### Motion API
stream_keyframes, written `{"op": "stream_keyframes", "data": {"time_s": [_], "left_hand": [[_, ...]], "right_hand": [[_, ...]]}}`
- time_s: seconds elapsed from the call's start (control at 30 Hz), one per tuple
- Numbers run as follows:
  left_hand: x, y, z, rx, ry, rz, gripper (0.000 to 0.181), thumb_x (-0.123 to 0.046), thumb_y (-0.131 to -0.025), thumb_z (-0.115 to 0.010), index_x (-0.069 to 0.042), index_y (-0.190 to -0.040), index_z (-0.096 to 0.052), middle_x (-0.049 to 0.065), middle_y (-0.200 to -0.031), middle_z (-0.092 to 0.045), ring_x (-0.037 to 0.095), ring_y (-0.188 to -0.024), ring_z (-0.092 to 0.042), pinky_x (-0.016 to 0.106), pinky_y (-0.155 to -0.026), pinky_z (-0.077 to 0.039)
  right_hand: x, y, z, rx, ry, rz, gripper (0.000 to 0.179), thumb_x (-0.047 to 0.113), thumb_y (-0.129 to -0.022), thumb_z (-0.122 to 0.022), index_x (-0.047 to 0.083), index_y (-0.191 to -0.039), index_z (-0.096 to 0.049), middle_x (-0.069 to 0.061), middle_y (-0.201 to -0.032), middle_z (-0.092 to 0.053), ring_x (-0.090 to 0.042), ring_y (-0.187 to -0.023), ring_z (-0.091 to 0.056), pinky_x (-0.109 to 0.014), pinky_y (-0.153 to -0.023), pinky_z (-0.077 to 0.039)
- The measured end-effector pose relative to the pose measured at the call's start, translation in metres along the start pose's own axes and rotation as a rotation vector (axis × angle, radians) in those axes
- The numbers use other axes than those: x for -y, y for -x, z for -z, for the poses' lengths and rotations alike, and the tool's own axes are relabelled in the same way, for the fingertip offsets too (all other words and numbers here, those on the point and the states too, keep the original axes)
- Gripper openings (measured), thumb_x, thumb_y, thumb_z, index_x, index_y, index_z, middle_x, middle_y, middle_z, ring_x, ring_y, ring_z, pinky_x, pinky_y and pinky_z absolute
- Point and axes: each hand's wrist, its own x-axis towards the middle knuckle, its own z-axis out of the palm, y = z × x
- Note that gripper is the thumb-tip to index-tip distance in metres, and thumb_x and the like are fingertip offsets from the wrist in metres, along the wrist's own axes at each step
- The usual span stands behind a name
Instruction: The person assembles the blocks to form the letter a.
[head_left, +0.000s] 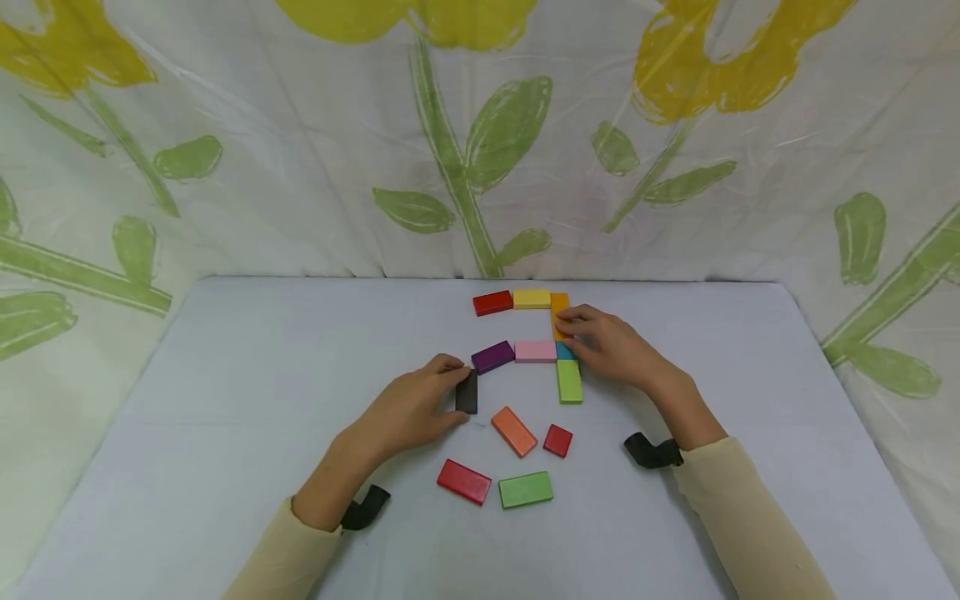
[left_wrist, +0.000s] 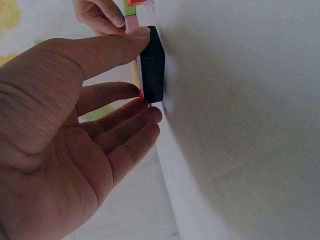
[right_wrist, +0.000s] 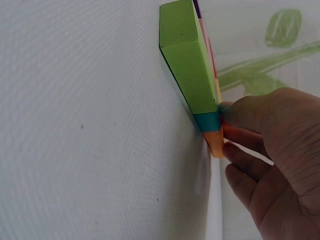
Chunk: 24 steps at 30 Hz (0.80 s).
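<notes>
My left hand (head_left: 411, 410) holds a black block (head_left: 467, 393) by its two ends, thumb at the near end and fingertips at the far one. In the left wrist view the black block (left_wrist: 152, 65) stands close over the white surface. My right hand (head_left: 617, 346) has its curled fingers on an orange block (head_left: 558, 303), with the thumb beside a blue block (head_left: 565, 351). A lime block (head_left: 569, 382) adjoins the blue one. Left of them lie a pink block (head_left: 535, 352) and a slanted purple block (head_left: 492, 357), whose left end is by the black block.
A yellow block (head_left: 531, 299) and a red block (head_left: 492, 302) continue the row at the back. Nearer lie a coral block (head_left: 514, 432), a small red block (head_left: 558, 441), a longer red block (head_left: 464, 482) and a green block (head_left: 526, 490). A flowered curtain (head_left: 315, 200) hangs behind the table (head_left: 225, 375).
</notes>
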Motion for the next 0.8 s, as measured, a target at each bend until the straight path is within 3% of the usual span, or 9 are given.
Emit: {"op": "stream_keyframes", "data": {"time_s": [0.53, 0.8], "left_hand": [[-0.01, 0.009, 0.002, -0.11, -0.031, -0.087, 0.057, -0.027, -0.093, -0.083, -0.01, -0.145, -0.065, 0.008, -0.145, -0.066, 0.028, -0.138, -0.061, 0.046, -0.116, -0.053], [-0.02, 0.018, -0.001, -0.099, -0.01, -0.168, 0.054, -0.026, -0.094, -0.082, -0.012, -0.144, -0.066, 0.008, -0.143, -0.066, 0.028, -0.135, -0.061, 0.045, -0.115, -0.054]], "right_hand": [[0.002, 0.001, 0.004, -0.001, 0.012, -0.003, 0.04, 0.009, -0.104, -0.065, -0.003, -0.142, -0.063, -0.021, -0.15, -0.06, -0.042, -0.142, -0.056, -0.059, -0.118, -0.047], [0.005, 0.0, 0.003, 0.007, -0.001, -0.003, 0.039, 0.009, -0.104, -0.064, -0.004, -0.141, -0.063, -0.021, -0.15, -0.06, -0.042, -0.142, -0.055, -0.059, -0.119, -0.047]]}}
